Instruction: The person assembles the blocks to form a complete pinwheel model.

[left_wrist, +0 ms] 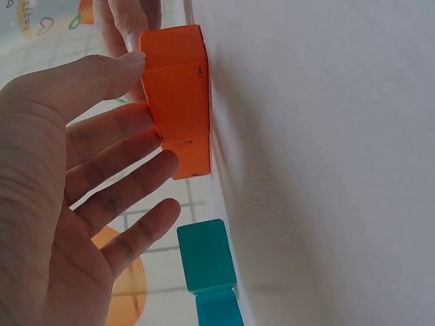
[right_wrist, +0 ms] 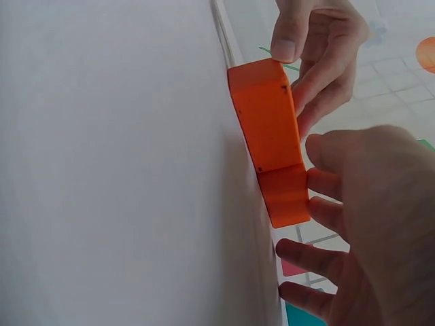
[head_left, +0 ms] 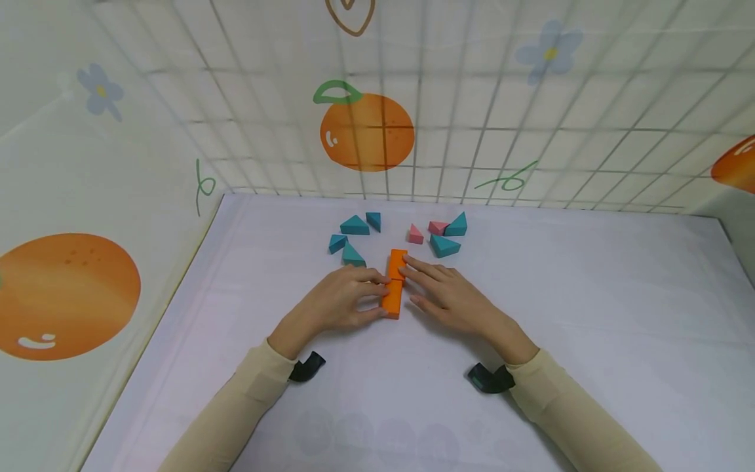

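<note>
Two orange rectangular blocks lie end to end in the head view, the near orange block [head_left: 392, 301] meeting the far orange block [head_left: 397, 263] in a line pointing away. My left hand [head_left: 345, 298] is at their left side, its thumb tip touching the near block's near end and its extended fingers along the side. From the right, my right hand [head_left: 454, 295] touches the far block with its fingertips, its thumb apart from the near block. In the right wrist view, the near block [right_wrist: 268, 125] stands slightly offset from the far block [right_wrist: 285, 197].
Beyond my left hand sit several teal and blue triangular blocks [head_left: 354, 225]. Back right are a small pink triangular block [head_left: 415, 235], another pink block [head_left: 437, 227] and two teal triangular blocks [head_left: 445, 246]. A wire grid [head_left: 460, 131] behind printed sheeting borders the white table [head_left: 590, 295].
</note>
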{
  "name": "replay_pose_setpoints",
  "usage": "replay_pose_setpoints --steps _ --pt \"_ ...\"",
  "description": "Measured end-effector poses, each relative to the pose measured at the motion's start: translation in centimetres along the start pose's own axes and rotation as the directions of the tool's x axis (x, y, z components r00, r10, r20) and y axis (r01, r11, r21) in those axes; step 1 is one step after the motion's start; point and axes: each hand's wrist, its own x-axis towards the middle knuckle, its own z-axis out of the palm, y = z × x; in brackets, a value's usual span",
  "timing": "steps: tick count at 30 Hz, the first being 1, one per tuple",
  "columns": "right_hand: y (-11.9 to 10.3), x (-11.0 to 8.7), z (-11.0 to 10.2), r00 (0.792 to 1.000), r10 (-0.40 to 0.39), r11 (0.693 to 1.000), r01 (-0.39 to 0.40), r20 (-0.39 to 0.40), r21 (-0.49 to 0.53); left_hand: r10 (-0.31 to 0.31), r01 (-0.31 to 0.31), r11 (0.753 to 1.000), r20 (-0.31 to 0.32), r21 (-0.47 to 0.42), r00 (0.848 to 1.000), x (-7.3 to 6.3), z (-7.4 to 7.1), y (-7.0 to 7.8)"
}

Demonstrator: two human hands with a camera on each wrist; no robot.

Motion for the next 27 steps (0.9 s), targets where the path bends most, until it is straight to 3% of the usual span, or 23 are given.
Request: replay_pose_setpoints --steps 27 --pt "0.28 -0.04 0.29 1.000 -0.020 1.000 0.020 0.002 -0.015 -0.016 0.016 1.000 -0.005 0.009 1.000 -0.03 0.04 0.09"
